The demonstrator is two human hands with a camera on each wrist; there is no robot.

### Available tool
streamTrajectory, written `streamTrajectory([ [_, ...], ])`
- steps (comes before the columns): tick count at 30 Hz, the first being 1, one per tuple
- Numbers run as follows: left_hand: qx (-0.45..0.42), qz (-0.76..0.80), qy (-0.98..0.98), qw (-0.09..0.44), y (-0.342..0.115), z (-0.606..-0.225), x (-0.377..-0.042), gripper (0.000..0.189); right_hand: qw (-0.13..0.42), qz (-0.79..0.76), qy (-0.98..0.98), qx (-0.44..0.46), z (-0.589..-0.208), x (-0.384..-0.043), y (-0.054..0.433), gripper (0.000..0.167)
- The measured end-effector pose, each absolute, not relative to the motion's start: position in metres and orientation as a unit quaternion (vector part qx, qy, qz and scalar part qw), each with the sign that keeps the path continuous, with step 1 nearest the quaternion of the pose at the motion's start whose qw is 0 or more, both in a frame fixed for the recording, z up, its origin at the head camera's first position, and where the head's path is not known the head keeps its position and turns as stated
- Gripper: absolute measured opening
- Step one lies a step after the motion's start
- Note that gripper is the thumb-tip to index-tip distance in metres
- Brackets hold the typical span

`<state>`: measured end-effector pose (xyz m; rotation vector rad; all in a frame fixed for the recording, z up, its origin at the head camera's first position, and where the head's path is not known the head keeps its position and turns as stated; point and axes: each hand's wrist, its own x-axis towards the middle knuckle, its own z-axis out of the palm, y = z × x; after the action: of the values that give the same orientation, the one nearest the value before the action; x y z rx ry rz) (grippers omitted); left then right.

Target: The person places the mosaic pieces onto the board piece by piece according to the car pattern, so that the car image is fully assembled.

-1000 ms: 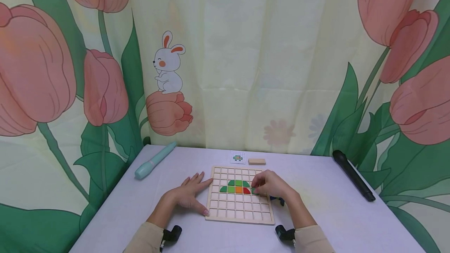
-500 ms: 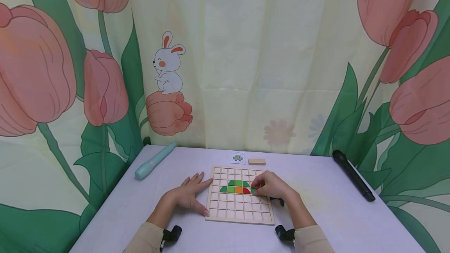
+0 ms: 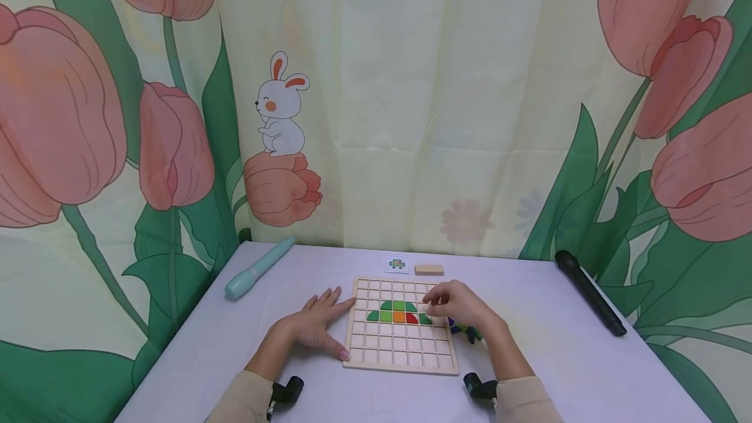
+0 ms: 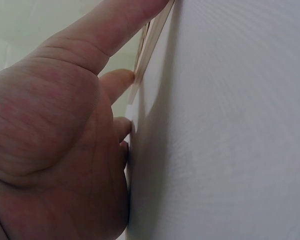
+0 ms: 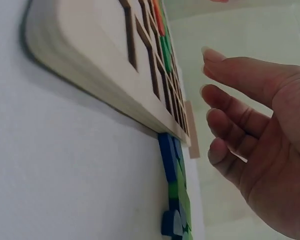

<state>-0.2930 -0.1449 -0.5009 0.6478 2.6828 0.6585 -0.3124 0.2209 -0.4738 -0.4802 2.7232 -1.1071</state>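
A square wooden grid board lies on the table, with green, orange and red pieces set in two rows of its cells. At the right end of the lower row sits a dark green rounded piece. My left hand rests spread on the table, thumb and index finger touching the board's left edge. Over the board's right side hovers my right hand, fingers loosely bent. The right wrist view shows nothing between its thumb and fingers, and the fingertips stand apart from the board.
Blue and green loose pieces lie against the board's right edge, partly behind the right hand in the head view. Behind the board are a small picture card and a wooden block. A teal stick and a black stick flank the table.
My right hand has let go of the dark green piece and lifted slightly up and to the right, showing more of the loose pieces. The left hand has stayed put.
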Motion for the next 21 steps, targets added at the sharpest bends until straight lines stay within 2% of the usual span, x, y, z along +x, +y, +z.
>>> streamTrajectory([
  [6, 0.224, 0.228, 0.936, 0.149, -0.145, -0.501, -0.293, 0.121, 0.048, -0.375, 0.918, -0.122, -0.47, -0.313, 0.231, 0.024],
  [13, 0.222, 0.227, 0.936, 0.152, -0.144, -0.501, -0.293, 0.119, 0.046, -0.374, 0.92, -0.105, -0.467, -0.312, 0.239, 0.026],
  [21, 0.222, 0.23, 0.936, 0.151, -0.145, -0.5, -0.292, 0.12, 0.053, -0.349, 0.932, -0.076, -0.47, -0.311, 0.249, 0.019],
])
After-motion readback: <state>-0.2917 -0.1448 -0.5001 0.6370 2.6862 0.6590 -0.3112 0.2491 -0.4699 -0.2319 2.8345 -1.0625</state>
